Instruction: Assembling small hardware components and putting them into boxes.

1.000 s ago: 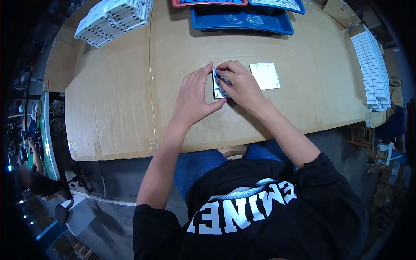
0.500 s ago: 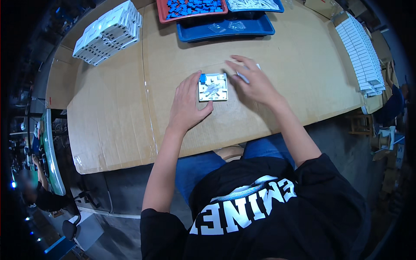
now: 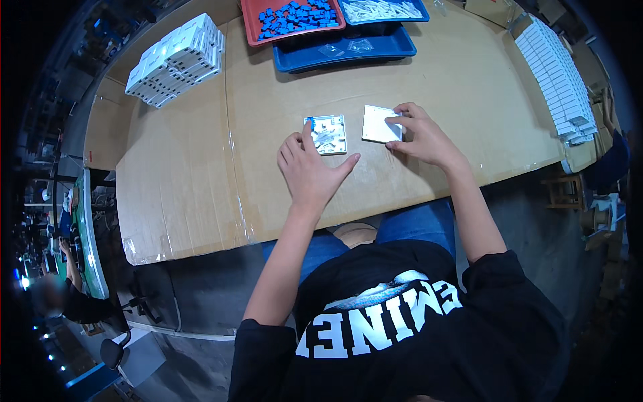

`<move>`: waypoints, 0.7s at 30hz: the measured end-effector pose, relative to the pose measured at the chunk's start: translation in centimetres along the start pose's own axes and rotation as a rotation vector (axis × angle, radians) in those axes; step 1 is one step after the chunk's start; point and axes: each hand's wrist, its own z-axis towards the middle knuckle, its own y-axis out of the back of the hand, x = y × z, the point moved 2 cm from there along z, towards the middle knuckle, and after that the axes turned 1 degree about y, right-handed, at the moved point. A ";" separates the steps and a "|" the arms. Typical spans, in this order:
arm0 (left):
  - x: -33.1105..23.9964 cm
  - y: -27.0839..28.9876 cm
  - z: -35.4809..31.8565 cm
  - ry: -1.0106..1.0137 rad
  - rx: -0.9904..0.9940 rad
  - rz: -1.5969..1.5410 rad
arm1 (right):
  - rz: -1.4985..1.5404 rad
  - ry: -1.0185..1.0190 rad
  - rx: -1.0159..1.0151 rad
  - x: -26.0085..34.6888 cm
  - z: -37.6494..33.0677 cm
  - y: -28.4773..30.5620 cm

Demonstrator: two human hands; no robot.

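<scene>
Touching the upper left corner of the open white case (image 3: 345, 137) near the middle of the frame, the left hand (image 3: 311, 173) has its thumb spread wide from the forefinger, beside a blue piece (image 3: 313, 121). Just right of the case, the right hand (image 3: 425, 139) reaches its fingers and thumb over the right side of a flat white cover (image 3: 375, 124); whether it grips, I cannot tell. Farther up the counter (image 3: 181, 194) sit two blue trays (image 3: 288, 64) and a red tray (image 3: 250, 23), with white stacks (image 3: 175, 60) at upper left and upper right.
</scene>
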 end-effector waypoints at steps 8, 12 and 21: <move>0.0 0.4 -0.4 0.015 -0.076 -0.105 | 0.166 0.016 0.036 2.0 -1.4 0.5; 0.4 0.9 -1.8 0.117 -0.082 -0.743 | 0.573 -0.069 -0.046 1.3 -1.9 -0.7; -1.6 2.1 -5.4 0.810 -0.062 -2.079 | 0.244 -0.024 -0.263 2.9 -2.9 -4.4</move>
